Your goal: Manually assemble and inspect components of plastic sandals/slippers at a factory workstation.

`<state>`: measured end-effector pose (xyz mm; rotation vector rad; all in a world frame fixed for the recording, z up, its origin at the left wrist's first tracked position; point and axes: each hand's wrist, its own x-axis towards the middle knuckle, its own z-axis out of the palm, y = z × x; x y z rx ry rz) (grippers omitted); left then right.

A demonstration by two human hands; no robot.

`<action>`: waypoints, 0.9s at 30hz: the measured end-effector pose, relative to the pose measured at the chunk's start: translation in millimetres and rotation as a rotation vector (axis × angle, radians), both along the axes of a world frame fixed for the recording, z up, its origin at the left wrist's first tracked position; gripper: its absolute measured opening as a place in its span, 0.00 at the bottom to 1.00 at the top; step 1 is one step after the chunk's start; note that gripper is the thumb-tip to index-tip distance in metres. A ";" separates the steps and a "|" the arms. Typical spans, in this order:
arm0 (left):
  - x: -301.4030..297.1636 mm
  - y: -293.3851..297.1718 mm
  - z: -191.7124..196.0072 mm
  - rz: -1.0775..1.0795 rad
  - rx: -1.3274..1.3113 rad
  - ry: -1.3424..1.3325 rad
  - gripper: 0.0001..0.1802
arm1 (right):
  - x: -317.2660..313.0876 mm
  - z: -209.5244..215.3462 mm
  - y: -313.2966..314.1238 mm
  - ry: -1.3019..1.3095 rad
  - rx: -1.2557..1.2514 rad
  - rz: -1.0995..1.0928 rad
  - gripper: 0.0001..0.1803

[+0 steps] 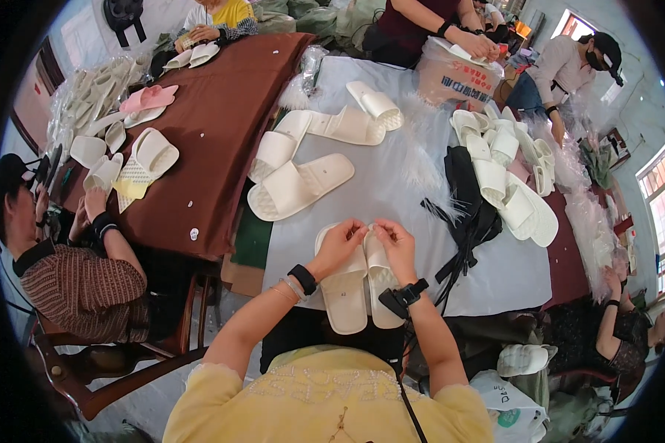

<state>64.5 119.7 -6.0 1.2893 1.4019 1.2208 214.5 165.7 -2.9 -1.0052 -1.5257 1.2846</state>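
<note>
We are pinching the toe ends of a pair of white slippers (362,284) lying side by side at the near edge of the worktop (495,273), our left hand (340,244) and right hand (395,244) both closed on the strap edges and almost touching. Judging by this, we are doing best keeping the two soles flush and the grip light. Around us, more white slippers (299,184) are lying on the pale cloth beside black straps (465,214), and other people are working at the neighbouring brown table (222,133).
</note>
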 end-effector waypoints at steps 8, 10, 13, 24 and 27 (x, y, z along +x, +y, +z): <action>1.8 -3.7 2.0 0.003 0.013 -0.014 0.11 | 0.3 1.5 -3.5 0.027 -0.043 0.026 0.09; 1.7 -3.7 -0.2 0.013 0.020 -0.016 0.11 | 0.8 3.8 -4.8 -0.017 -0.021 0.025 0.10; 2.4 -3.8 -2.1 0.025 0.038 -0.004 0.11 | 1.3 -1.5 -2.8 -0.016 -0.027 0.012 0.10; 1.6 -4.3 5.9 -0.018 0.006 0.003 0.11 | 1.0 -11.4 0.6 -0.068 0.064 0.038 0.09; 1.5 -4.0 7.3 -0.024 0.014 0.025 0.11 | 0.8 -13.7 1.6 -0.045 0.045 0.031 0.08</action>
